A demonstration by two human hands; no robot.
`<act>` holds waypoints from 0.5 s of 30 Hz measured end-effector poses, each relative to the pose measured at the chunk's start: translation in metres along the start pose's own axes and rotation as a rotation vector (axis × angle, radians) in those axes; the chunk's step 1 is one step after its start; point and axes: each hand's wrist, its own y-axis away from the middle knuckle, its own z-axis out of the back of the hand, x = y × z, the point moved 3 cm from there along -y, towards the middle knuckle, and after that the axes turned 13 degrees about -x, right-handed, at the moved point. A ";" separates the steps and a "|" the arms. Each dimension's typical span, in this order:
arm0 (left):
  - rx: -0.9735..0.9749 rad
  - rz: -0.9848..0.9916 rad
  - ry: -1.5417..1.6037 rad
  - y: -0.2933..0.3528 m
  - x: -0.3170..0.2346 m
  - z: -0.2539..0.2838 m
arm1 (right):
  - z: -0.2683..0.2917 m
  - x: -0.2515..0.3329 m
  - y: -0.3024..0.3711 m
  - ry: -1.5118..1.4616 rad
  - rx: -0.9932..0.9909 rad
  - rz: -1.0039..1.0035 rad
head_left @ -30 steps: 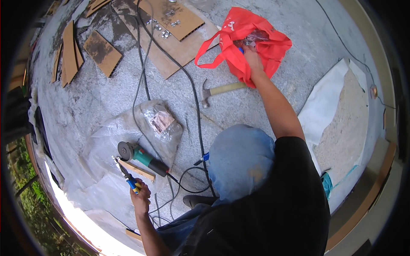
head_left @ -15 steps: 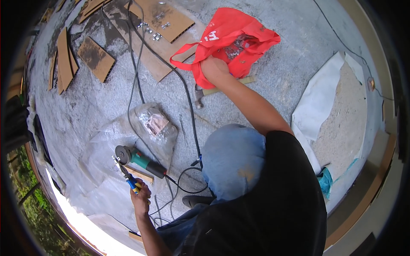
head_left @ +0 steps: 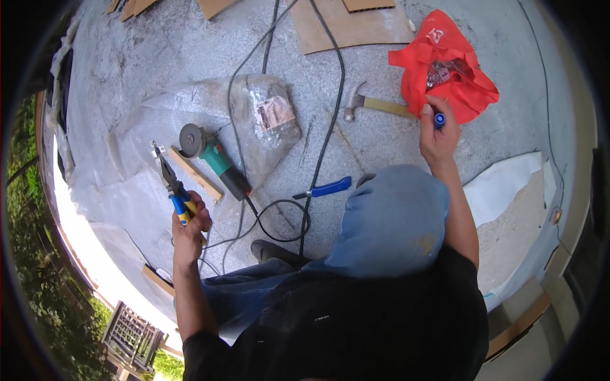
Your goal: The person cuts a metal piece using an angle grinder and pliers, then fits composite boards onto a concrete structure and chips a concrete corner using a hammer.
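Grey stone floor [head_left: 159, 57], tools scattered within reach. Your left hand [head_left: 189, 223] gripped pliers [head_left: 170, 181] at centre left, nose clear of the grinder [head_left: 210, 155]. Your right hand [head_left: 438, 130], upper right, pinched a small blue-tipped tool [head_left: 438, 119] beside the red bag [head_left: 451, 70], near the hammer [head_left: 375, 105].

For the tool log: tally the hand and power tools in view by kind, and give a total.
Pliers: 1, blue and yellow handles, in the left hand, at
Angle grinder: 1, green
Hammer: 1
Blue-handled tool on the floor: 1
Small blue-tipped tool in the right hand: 1
Total: 5
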 end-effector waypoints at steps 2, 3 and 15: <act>-0.054 -0.028 0.069 0.009 -0.021 0.003 | -0.039 0.023 0.035 0.075 0.346 0.109; -0.055 -0.030 0.103 0.017 -0.028 0.010 | -0.054 0.013 0.044 0.312 0.575 0.101; -0.486 -0.044 0.502 0.091 0.010 0.127 | -0.126 -0.068 0.078 0.977 1.137 0.503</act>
